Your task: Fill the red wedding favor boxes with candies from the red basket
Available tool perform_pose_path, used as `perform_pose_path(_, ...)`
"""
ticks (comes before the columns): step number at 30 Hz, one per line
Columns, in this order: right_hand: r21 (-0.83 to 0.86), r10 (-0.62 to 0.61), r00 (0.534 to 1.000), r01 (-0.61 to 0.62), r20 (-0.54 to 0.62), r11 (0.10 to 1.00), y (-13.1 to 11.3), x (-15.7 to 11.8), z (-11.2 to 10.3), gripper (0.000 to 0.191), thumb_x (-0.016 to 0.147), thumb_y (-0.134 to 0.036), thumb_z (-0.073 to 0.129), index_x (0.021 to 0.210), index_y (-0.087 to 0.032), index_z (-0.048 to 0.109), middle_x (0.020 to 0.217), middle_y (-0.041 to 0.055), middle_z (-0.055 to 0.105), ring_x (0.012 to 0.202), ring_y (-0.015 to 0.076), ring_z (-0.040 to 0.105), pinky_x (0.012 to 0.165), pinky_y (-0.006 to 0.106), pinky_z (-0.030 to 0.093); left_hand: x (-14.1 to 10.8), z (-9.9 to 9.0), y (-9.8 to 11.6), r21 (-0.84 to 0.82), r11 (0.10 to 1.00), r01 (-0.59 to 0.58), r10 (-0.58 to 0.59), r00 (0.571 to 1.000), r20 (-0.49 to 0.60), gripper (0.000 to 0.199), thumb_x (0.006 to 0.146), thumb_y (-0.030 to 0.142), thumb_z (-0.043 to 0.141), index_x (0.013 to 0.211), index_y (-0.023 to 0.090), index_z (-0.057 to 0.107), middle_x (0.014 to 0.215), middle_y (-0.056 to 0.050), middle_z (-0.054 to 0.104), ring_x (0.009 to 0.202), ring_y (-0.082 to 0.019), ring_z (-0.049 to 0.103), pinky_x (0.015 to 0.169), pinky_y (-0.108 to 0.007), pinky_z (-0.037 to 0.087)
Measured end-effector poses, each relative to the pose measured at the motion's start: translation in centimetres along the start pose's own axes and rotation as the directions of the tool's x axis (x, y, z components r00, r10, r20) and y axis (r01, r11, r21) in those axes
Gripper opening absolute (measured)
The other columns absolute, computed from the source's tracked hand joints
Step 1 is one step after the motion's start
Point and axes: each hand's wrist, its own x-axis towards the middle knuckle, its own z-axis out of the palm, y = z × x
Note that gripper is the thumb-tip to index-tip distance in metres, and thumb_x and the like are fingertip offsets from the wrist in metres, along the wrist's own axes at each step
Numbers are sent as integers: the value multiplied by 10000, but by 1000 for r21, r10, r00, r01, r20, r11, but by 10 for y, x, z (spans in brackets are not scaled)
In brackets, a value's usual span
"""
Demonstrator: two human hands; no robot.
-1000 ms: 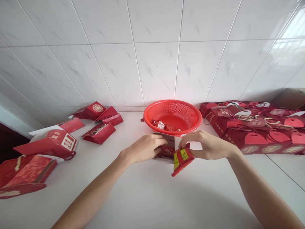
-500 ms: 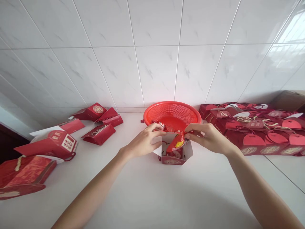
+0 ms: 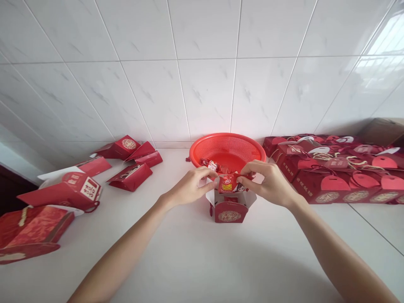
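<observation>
A small red snack packet [image 3: 227, 183] with yellow print is stretched level above an open red gift box [image 3: 231, 213]. My left hand [image 3: 192, 185] pinches its left end, and my right hand [image 3: 268, 182] grips the right end between thumb and fingers. The box stands upright on the white counter, its front panel with a round gold emblem facing me and its white inner flaps spread. Just behind it is a red plastic colander [image 3: 227, 145], with red-wrapped sweets [image 3: 212, 165] at its near left. The packet and my hands hide most of the box's inside.
On the right, several closed red gift boxes [image 3: 328, 189] with cord handles stand in rows, a brown carton [image 3: 383, 130] behind them. Partly folded red boxes [image 3: 131, 176] lie scattered on the left. A tiled wall [image 3: 205, 92] borders the counter's back.
The packet, which hung tilted from my right hand, is now raised and level, and my left hand has taken its left end. The box's front panel now stands higher.
</observation>
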Motion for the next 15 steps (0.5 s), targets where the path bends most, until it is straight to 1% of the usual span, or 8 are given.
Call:
perform_pose_path(2, -49, 6, 1000, -6, 12, 999, 0, 0, 3, 160, 895, -255, 609, 745, -203, 628, 723, 17, 661, 691, 160, 572, 631, 290, 455, 0, -3, -1, -48, 998, 44, -45, 999, -3, 294, 982, 312, 455, 1088, 200, 705, 1090, -52, 755, 1038, -208, 694, 875, -322, 571)
perform_pose_path(3, -71, 12, 1000, -11, 22, 997, 0, 0, 5, 165, 897, -249, 603, 740, -202, 624, 722, 19, 661, 693, 162, 569, 629, 291, 451, -1, -5, -1, -57, 996, 71, -71, 997, 4, 330, 973, 252, 409, 1094, 200, 711, 1099, -48, 758, 1046, -204, 696, 885, -321, 568)
perform_pose_path(5, -106, 18, 998, -12, 55, 994, 1, 1, 9, 175, 901, -239, 595, 734, -198, 628, 725, 25, 669, 697, 166, 566, 627, 294, 442, -1, -7, -3, -39, 990, 133, -132, 990, 42, 398, 904, 148, 380, 1082, 204, 732, 1053, -33, 770, 992, -194, 710, 868, -313, 567)
perform_pose_path(7, -138, 12, 995, 2, 94, 990, 1, 1, 13, 160, 898, -218, 599, 747, -196, 650, 729, 30, 681, 702, 170, 566, 644, 300, 438, -1, -8, -5, -28, 981, 192, -188, 977, 98, 440, 822, 95, 406, 1080, 207, 743, 955, -18, 774, 868, -182, 716, 782, -291, 569)
perform_pose_path(8, -154, 6, 994, 11, 112, 988, 1, 1, 15, 143, 890, -204, 609, 758, -195, 664, 729, 30, 686, 704, 172, 567, 658, 303, 437, 0, -7, -6, -48, 976, 213, -205, 970, 133, 464, 788, 78, 420, 1096, 209, 741, 931, -13, 771, 815, -173, 711, 747, -281, 564)
perform_pose_path(11, -170, -4, 990, 28, 141, 985, 0, 2, 20, 106, 872, -162, 627, 823, -204, 711, 760, 27, 711, 721, 172, 581, 712, 312, 442, 2, -2, -9, -201, 945, 260, -202, 942, 268, 520, 720, 53, 456, 1146, 194, 718, 979, -26, 766, 782, -158, 697, 712, -263, 550)
perform_pose_path(13, -163, 2, 988, 24, 152, 986, 0, 2, 23, 132, 879, -147, 619, 865, -216, 731, 775, 21, 723, 712, 165, 585, 734, 314, 444, 4, 3, -11, -280, 908, 312, -206, 914, 349, 479, 701, 63, 491, 1108, 171, 720, 978, -45, 761, 781, -161, 693, 698, -259, 545)
perform_pose_path(15, -163, 20, 986, 7, 165, 987, -1, 2, 25, 157, 886, -135, 608, 879, -221, 739, 765, 16, 725, 698, 160, 586, 741, 314, 444, 5, 8, -14, -313, 881, 355, -221, 894, 390, 409, 695, 83, 523, 1041, 156, 729, 939, -53, 754, 764, -167, 687, 676, -262, 540)
